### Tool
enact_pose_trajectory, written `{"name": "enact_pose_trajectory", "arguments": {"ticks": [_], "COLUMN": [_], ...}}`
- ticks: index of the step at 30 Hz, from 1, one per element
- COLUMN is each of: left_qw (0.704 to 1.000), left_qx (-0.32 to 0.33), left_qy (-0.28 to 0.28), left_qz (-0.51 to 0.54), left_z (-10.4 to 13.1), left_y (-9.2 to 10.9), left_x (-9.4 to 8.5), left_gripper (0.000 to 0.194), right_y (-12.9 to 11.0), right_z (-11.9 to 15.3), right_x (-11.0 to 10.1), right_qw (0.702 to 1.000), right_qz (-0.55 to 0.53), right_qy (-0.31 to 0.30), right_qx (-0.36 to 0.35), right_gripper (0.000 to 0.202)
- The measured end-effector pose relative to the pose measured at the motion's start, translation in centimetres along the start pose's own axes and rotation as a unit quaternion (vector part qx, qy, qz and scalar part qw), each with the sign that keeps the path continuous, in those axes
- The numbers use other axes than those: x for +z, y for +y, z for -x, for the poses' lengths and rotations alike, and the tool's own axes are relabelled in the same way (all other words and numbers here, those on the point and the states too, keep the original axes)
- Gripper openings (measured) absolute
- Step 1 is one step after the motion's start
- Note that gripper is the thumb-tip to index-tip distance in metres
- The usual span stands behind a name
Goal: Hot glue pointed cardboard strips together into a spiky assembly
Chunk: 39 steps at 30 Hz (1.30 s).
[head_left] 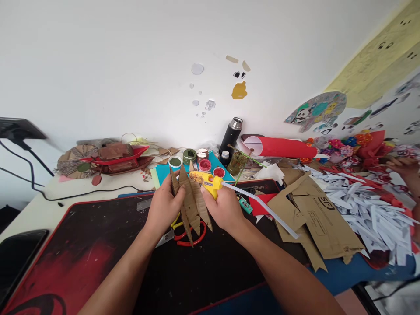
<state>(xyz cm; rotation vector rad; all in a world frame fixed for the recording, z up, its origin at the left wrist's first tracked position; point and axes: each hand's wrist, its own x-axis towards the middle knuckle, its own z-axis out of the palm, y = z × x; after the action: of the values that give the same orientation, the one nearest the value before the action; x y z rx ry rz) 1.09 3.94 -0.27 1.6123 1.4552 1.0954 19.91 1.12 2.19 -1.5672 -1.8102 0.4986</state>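
Note:
Pointed cardboard strips [189, 203] stand upright in my left hand [166, 204], its thumb pressed against their left side. My right hand [226, 208] is wrapped round a yellow glue gun [206, 182], whose nozzle points left at the upper part of the strips. A long translucent glue stick [262, 205] sticks out of the gun's back end toward the lower right. Beneath the strips lie scissors with red handles [197, 238] on the dark mat [203, 280]. The fingertips of my left hand are hidden behind the cardboard.
Open paint jars [175, 162], a black flask [230, 138] and a glass jar [237, 162] stand behind my hands. Cardboard pieces [323, 223] and white paper strips [370, 210] lie right. Red cardboard boats [118, 157] stand back left. Another person's hand [402, 168] is at the right edge.

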Motion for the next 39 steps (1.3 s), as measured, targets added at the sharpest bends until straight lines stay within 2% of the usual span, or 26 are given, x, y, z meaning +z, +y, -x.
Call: {"name": "enact_pose_trajectory", "arguments": {"ticks": [9, 28, 39], "left_qw": [1.0, 1.0, 1.0], "left_qx": [0.004, 0.001, 0.001], "left_qy": [0.003, -0.004, 0.002], "left_qz": [-0.025, 0.005, -0.022], "left_z": [0.03, 0.03, 0.05], "left_y": [0.27, -0.5, 0.06], "left_x": [-0.05, 0.12, -0.05], "left_gripper": [0.054, 0.055, 0.054], "right_y": [-0.31, 0.12, -0.68], "right_z": [-0.33, 0.14, -0.42], "right_x": [0.01, 0.19, -0.1], "right_qw": [1.0, 1.0, 1.0], "right_qz": [-0.02, -0.005, -0.011], "right_qy": [0.003, 0.002, 0.007], "right_qx": [0.003, 0.003, -0.004], "right_gripper": [0.032, 0.032, 0.035]}}
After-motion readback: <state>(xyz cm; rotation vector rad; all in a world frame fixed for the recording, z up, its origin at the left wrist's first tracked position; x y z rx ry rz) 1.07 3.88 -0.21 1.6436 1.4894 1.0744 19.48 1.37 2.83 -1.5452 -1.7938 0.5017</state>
